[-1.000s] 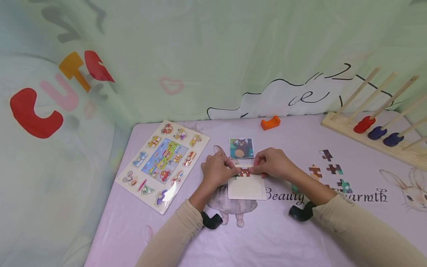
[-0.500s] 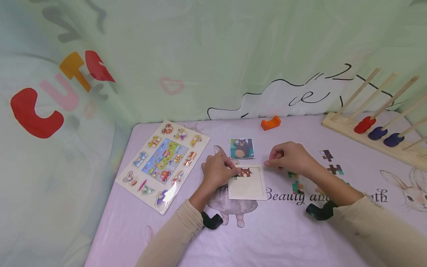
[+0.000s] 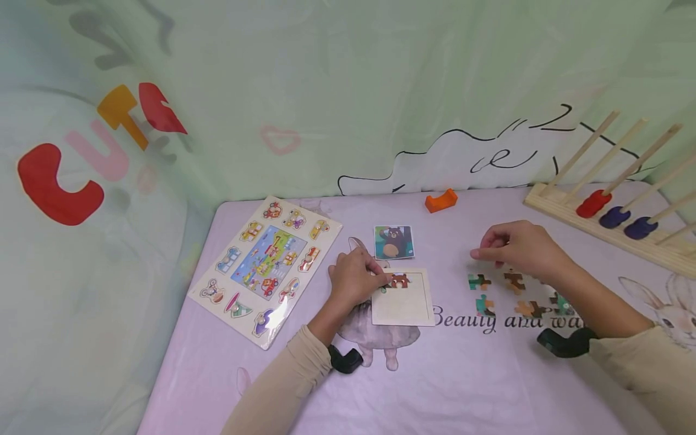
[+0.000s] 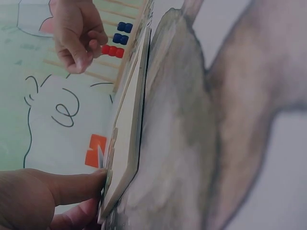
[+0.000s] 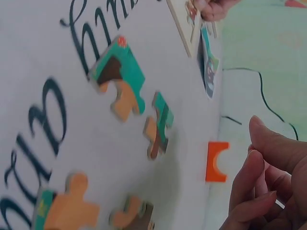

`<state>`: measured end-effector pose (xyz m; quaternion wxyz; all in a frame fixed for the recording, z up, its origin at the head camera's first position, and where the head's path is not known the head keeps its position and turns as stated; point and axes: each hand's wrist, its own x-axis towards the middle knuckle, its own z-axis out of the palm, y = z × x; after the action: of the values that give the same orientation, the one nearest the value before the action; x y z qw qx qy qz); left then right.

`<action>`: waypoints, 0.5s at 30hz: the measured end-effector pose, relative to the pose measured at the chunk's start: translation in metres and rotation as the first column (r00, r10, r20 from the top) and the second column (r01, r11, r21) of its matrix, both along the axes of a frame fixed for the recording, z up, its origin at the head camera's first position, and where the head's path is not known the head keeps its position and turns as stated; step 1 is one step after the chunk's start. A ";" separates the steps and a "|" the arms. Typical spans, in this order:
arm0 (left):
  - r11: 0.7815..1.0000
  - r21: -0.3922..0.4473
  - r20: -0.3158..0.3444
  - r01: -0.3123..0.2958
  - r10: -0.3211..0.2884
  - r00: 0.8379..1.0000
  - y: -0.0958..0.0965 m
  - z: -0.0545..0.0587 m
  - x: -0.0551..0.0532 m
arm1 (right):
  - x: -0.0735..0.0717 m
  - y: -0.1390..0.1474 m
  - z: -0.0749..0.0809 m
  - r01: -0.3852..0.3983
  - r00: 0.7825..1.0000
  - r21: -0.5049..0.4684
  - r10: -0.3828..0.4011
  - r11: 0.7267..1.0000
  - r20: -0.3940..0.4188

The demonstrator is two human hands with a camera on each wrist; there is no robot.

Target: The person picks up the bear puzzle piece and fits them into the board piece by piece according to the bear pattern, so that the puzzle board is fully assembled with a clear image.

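A pale wooden puzzle tray (image 3: 403,306) lies in the middle of the table, with bear-face jigsaw pieces (image 3: 399,280) in its upper left part. My left hand (image 3: 354,277) grips the tray's upper left corner, thumb on top at the pieces; its other fingers are partly hidden in the left wrist view. To the right, my right hand (image 3: 519,244) hovers above several loose jigsaw pieces (image 3: 484,305), fingers loosely curled and holding nothing. In the right wrist view a green and brown piece (image 5: 122,76) lies below it. A bear picture card (image 3: 394,242) lies just behind the tray.
A vehicle peg puzzle board (image 3: 272,266) lies on the left. An orange block (image 3: 441,200) sits near the back edge. At the back right stands a wooden bead rack (image 3: 614,223) with upright rods. A printed curtain (image 3: 326,90) hangs behind the table.
My right hand has let go at the tray and moved right, over the loose pieces. My left hand has stayed on the tray's corner.
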<state>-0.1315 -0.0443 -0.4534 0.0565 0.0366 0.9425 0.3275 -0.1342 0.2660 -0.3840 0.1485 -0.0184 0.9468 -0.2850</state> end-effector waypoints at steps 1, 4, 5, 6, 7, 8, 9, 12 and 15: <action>1.000 0.000 0.000 0.000 0.000 1.000 0.000 0.000 0.000 | 0.000 0.004 0.000 0.005 1.000 0.009 -0.005 1.000 -0.001; 1.000 -0.004 0.001 0.001 -0.001 1.000 0.000 0.000 0.000 | 0.000 0.017 -0.001 0.022 1.000 0.031 -0.022 0.999 -0.012; 1.000 -0.006 0.001 0.001 -0.001 1.000 0.000 0.000 0.000 | 0.000 0.021 -0.001 0.030 0.999 0.031 -0.030 0.999 -0.010; 1.000 -0.007 0.003 0.000 0.000 1.000 0.000 0.000 0.000 | 0.000 0.025 -0.002 0.039 0.999 0.030 -0.039 0.999 -0.010; 1.000 -0.008 0.005 0.000 0.000 1.000 0.000 0.000 0.000 | 0.000 0.029 -0.003 0.048 0.999 0.029 -0.048 0.998 -0.011; 1.000 -0.008 0.006 0.000 0.000 1.000 0.000 0.000 0.000 | 0.000 0.033 -0.003 0.055 0.998 0.030 -0.054 0.998 -0.013; 1.000 -0.006 0.009 0.000 0.000 1.000 0.000 0.000 0.000 | 0.000 0.037 -0.004 0.062 0.998 0.032 -0.061 0.998 -0.016; 1.000 -0.005 0.012 0.000 0.000 1.000 0.000 -0.001 0.000 | 0.000 0.049 -0.006 0.078 0.997 0.050 -0.077 0.996 -0.021; 1.000 -0.002 0.013 0.000 0.000 1.000 0.000 -0.002 -0.001 | 0.000 0.059 -0.007 0.088 0.996 0.077 -0.085 0.993 -0.035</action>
<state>-0.1324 -0.0444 -0.4551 0.0624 0.0343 0.9424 0.3268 -0.1345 0.3255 -0.3915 0.1216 0.0240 0.9594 -0.2535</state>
